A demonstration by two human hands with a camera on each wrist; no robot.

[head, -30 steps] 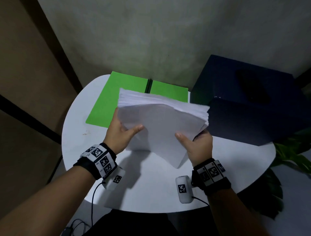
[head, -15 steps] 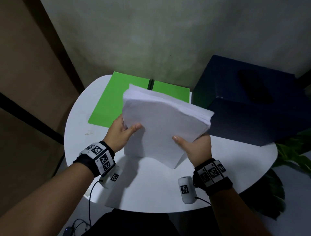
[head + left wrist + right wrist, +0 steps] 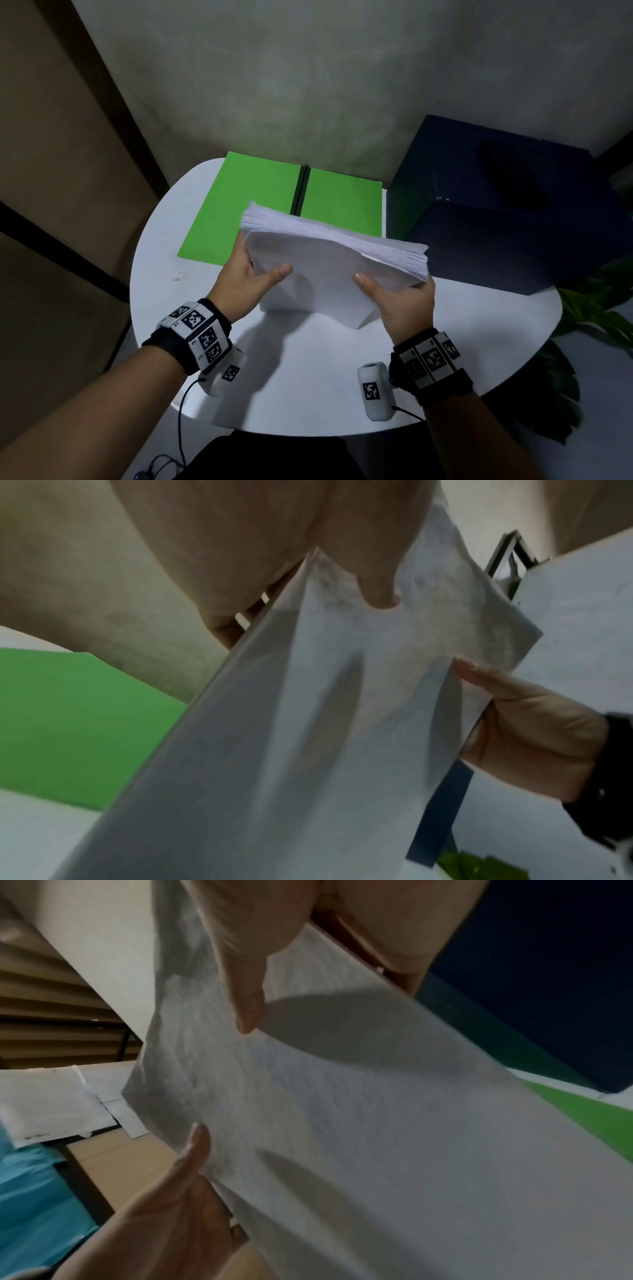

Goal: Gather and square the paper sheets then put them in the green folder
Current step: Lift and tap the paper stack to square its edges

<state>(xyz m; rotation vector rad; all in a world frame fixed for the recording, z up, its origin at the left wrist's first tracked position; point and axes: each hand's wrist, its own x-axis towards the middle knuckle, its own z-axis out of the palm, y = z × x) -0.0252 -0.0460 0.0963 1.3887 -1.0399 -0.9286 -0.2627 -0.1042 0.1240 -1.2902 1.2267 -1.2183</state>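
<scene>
A thick stack of white paper sheets (image 3: 325,267) stands on its lower edge on the round white table (image 3: 308,377), tilted toward me. My left hand (image 3: 250,274) grips its left side, thumb on the near face, fingers behind. My right hand (image 3: 397,294) grips the right side the same way. The top edges look slightly fanned. The green folder (image 3: 246,209) lies open and flat behind the stack at the table's far side. In the left wrist view the paper sheets (image 3: 342,696) fill the middle; in the right wrist view the paper sheets (image 3: 342,1110) do too.
A dark blue box (image 3: 496,212) stands at the table's right, close to the stack and the folder's right flap. Green plant leaves (image 3: 603,308) hang past the right edge. A grey wall rises just behind the folder.
The stack has tipped back toward me and dropped slightly after standing more upright half a second ago. Both hands keep their hold on its sides.
</scene>
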